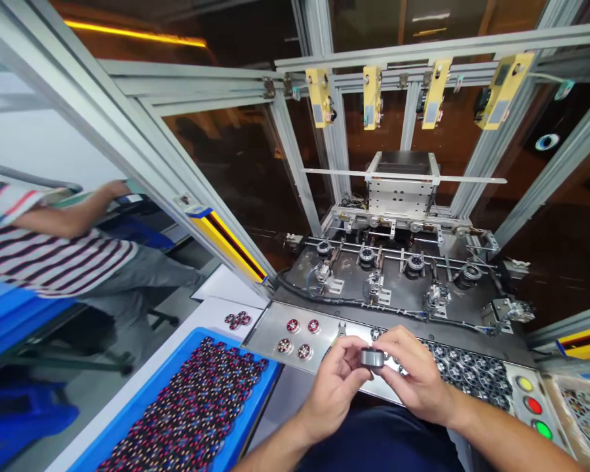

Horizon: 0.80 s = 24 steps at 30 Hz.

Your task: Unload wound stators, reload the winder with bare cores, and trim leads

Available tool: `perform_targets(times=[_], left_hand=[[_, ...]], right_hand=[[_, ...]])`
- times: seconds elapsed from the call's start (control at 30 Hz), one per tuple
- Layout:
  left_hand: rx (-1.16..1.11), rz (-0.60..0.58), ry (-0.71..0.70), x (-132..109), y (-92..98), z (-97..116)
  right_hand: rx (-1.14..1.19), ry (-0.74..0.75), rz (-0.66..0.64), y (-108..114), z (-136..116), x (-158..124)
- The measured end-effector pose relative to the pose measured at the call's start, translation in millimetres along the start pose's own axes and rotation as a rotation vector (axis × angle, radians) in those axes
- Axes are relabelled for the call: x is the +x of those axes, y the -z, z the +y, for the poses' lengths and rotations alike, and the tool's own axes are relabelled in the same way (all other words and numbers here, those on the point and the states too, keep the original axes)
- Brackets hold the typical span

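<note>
Between my two hands I hold a short, grey, cylindrical metal part (372, 358), just above the front edge of the steel work surface (319, 367). The fingertips of my left hand (338, 377) close on its left side. Thumb and fingers of my right hand (413, 373) grip its right side. Just behind my left hand lies a pair of cutting pliers (342, 330), its handles partly hidden. Several round red and copper-coloured parts (303, 351) rest on the steel to the left. Right of my right hand, many round black and silver parts (465, 370) are crowded together.
A blue tray (191, 341) full of small round parts stands at the left. Fixtures (415, 263) on a dark plate lie ahead, under yellow hanging units (435, 95). Push buttons (533, 405) sit at the right. Another person (63, 242) sits beyond the frame post.
</note>
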<state>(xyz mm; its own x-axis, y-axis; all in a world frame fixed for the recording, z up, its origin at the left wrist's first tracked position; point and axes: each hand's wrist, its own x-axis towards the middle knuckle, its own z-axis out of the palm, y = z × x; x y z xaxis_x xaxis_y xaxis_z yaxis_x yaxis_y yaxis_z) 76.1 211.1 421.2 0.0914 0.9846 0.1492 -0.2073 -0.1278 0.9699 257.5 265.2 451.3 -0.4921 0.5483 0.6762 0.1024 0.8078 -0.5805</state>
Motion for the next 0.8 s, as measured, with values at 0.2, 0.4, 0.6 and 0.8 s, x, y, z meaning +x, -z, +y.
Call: perform_targets(times=[0.2, 0.4, 0.6, 0.8], left_hand=[[0.266, 0.022, -0.045, -7, 5.2, 8], [0.594, -0.192, -0.233, -8, 7.2, 22], [0.753, -0.253, -0.227, -11, 13.4, 15], [0.710, -0.192, -0.162, -12, 31.4, -7]], right_hand=[[0.151, -0.192, -0.285, 25, -7, 3], [0.489, -0.533, -0.568, 48, -2, 17], [0.634, -0.448, -0.675, 44, 9, 16], [0.619, -0.284, -0.702, 40, 26, 15]])
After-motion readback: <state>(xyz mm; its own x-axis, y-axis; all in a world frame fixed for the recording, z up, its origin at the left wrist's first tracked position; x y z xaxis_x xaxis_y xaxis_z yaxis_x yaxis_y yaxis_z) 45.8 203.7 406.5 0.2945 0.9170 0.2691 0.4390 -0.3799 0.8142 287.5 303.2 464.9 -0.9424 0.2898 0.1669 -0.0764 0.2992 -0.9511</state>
